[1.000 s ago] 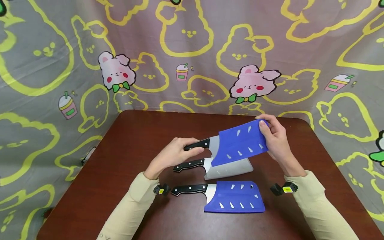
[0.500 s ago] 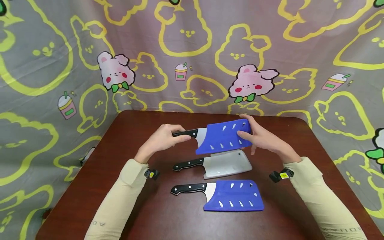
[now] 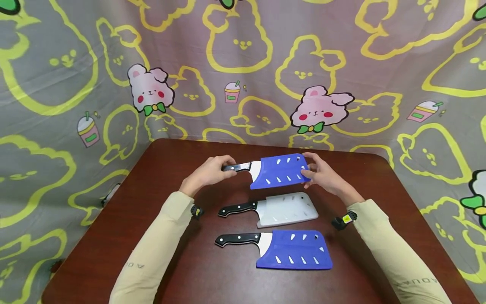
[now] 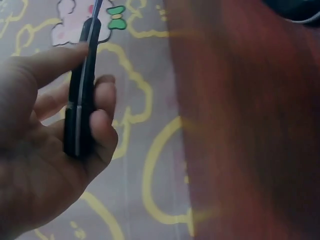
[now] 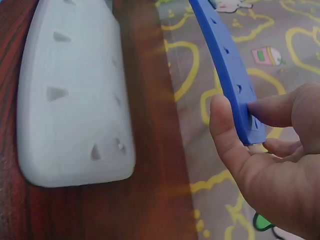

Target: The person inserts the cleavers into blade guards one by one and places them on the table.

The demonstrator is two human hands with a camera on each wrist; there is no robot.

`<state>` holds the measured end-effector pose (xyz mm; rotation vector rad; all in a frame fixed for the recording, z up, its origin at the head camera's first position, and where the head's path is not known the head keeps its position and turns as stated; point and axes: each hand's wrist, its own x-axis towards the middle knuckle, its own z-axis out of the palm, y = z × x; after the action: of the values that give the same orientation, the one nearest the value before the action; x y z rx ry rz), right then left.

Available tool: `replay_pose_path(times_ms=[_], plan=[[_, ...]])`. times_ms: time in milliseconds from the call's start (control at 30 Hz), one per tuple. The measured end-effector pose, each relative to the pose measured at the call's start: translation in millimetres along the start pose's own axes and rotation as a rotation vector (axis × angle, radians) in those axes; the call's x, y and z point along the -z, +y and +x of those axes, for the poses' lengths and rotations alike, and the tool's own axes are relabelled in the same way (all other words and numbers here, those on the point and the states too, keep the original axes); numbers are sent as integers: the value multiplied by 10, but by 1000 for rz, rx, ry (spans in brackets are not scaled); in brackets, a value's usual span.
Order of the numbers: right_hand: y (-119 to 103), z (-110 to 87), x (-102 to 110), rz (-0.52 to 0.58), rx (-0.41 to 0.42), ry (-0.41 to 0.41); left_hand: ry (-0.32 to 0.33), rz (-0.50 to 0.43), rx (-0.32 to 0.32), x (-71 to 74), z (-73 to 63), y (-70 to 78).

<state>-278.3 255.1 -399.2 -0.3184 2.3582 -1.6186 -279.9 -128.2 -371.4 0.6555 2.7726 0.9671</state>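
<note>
In the head view my left hand [image 3: 208,174] grips the black riveted handle of a cleaver [image 3: 256,169], its blade inside a blue slotted blade cover [image 3: 281,171]. My right hand [image 3: 324,175] pinches the cover's far end between thumb and fingers. The cleaver is held above the table, beyond two others, its handle pointing left. Seen from the left wrist, the handle [image 4: 80,100] lies across the curled fingers. The right wrist view has the blue cover edge-on, fingers on both sides. Beneath lies a second cleaver in a translucent white cover [image 3: 286,211].
Closest to me, a third cleaver in a blue cover [image 3: 296,251] lies on the dark reddish-brown table [image 3: 171,261], handle to the left. A patterned cloth [image 3: 262,76] hangs behind the table and along its sides.
The held cleaver has moved left and tilts less, exposing more of the white cover below. My right hand has shifted left with it and now holds just the cover's end.
</note>
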Motion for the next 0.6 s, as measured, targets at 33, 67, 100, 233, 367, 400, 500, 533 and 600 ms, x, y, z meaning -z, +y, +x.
replay_pose_path(times_ms=[33,67,100,233,367,400,500,533,600], plan=[[35,11,10,10,-9,-5,-9,5,-1,-21,21,-15],[63,22,16,14,-16,-12,-13,12,0,-48,45,-35],[91,36,22,13,-21,-18,-16,20,4,-72,66,-53],[129,84,11,-18,-56,-72,-17,63,13,-137,149,-115],[150,99,10,-43,-99,-122,-23,99,6,-207,233,-166],[160,99,8,-43,-105,-130,-25,104,6,-227,249,-179],[191,95,-9,-55,-107,-158,-46,134,16,-288,273,-230],[202,91,-11,-63,-106,-165,-54,137,18,-304,275,-243],[212,80,-10,-87,-117,-168,-64,133,27,-324,277,-263]])
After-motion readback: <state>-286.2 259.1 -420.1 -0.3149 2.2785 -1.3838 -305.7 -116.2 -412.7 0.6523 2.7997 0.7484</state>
